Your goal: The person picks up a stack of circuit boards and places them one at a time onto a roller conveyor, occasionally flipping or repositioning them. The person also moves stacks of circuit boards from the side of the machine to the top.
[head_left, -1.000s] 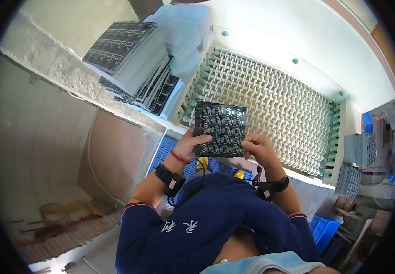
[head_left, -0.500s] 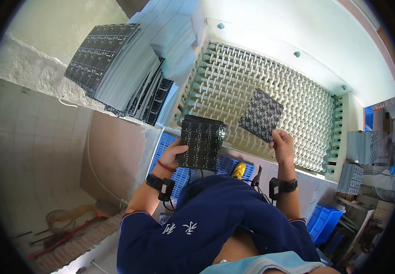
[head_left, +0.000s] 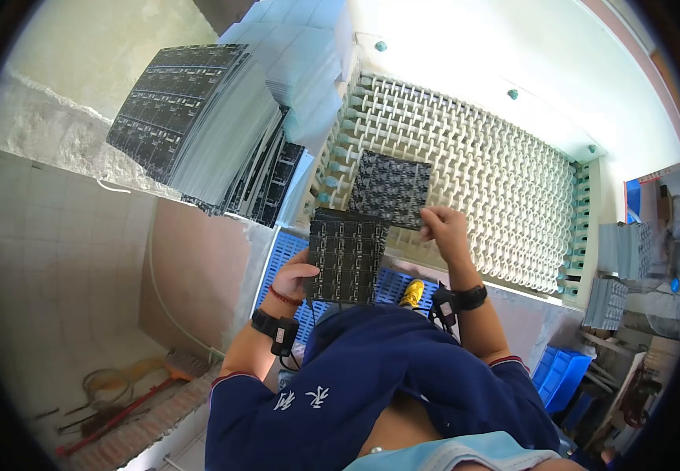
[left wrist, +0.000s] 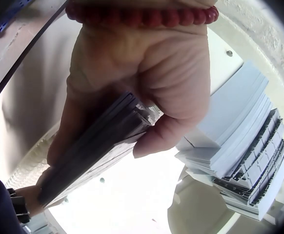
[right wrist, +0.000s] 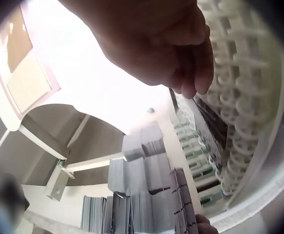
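My left hand (head_left: 291, 279) grips a small stack of black printed circuit boards (head_left: 346, 255) by its left edge, in front of the roller conveyor (head_left: 505, 204). The left wrist view shows the stack edge-on (left wrist: 93, 156), with the thumb on one side and fingers on the other. My right hand (head_left: 448, 233) pinches the near right corner of a single circuit board (head_left: 391, 188) over the white rollers. That board's near edge lies right by the far edge of the stack. In the right wrist view the single board (right wrist: 213, 119) appears at a steep angle beneath my fingertips.
Left of the conveyor stand tall stacks of circuit boards (head_left: 171, 110) and pale blue sheets (head_left: 301, 55). More board stacks (head_left: 623, 251) and a blue crate (head_left: 558, 381) are at the right. A white panel (head_left: 466, 47) rises behind the rollers.
My right hand has taken a board from the stack out over the rollers, first to the right, then back left, turning it straighter. The left hand's stack has shifted left and nearer my body.
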Tool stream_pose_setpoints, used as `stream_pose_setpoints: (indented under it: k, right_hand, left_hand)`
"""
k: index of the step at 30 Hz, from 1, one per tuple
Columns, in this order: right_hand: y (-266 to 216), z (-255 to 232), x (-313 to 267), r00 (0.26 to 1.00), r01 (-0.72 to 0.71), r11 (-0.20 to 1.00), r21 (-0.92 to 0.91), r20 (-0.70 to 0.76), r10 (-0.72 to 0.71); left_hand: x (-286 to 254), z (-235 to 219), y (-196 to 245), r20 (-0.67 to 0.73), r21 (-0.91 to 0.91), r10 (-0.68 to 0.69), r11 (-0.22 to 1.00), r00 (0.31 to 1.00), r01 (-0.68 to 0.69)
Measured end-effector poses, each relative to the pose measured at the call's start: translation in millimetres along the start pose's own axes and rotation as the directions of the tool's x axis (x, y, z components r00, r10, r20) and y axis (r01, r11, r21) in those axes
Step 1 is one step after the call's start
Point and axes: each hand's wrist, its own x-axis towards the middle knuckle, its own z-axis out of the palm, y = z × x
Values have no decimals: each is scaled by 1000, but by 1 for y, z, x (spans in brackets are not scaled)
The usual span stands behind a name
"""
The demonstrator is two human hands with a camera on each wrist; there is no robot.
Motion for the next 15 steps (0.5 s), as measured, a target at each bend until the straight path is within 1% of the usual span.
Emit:
stream_pose_setpoints:
  k: [1, 4, 5, 6, 7, 8, 9, 10, 12, 13, 14, 15]
  right_hand:
    - [2, -12, -3, 1000, 11, 998, 61, -16, -10]
    - [11, -49, -7, 998, 9, 1000, 11, -66, -8]
    - [14, -59, -9, 996, 1, 1000, -1, -90, -1]
    - [13, -68, -10, 997, -13, 995, -101, -78, 5]
    - [12, -70, -13, 996, -14, 995, -97, -92, 5]
    - [11, -70, -18, 983, 34, 953, -300, -162, -86]
    - [9, -71, -21, 960, 60, 868, -494, -210, -186]
    - [14, -71, -23, 936, 123, 828, -547, -214, -280]
    - [7, -59, -34, 985, 139, 953, -271, -64, -162]
    - [-9, -50, -45, 998, 8, 990, -139, 56, 0]
    - [-11, -44, -51, 978, 41, 996, -77, 207, -24]
    - [-5, -37, -55, 957, -23, 999, 42, 290, 10]
  left_hand:
    - [2, 1, -1, 5, -3, -7, 1000, 1000, 7]
    - [13, 4, -4, -11, 7, -5, 1000, 1000, 5]
    - [16, 4, -5, -30, 38, -12, 999, 999, 13]
    - [20, 5, -6, -49, 71, -20, 997, 999, 23]
    - [24, 8, -7, -41, 74, -31, 997, 999, 34]
    - [29, 12, -8, -61, 115, -27, 993, 998, 34]
    - [34, 16, -9, -80, 157, -21, 987, 997, 33]
    - [41, 20, -10, -73, 162, -28, 986, 997, 40]
    - [51, 26, -14, -83, 196, -19, 980, 996, 35]
    - [56, 28, -16, -74, 202, -35, 978, 997, 49]
    - [62, 29, -18, -68, 223, -42, 973, 997, 56]
    - [68, 30, -20, -59, 244, -47, 968, 997, 60]
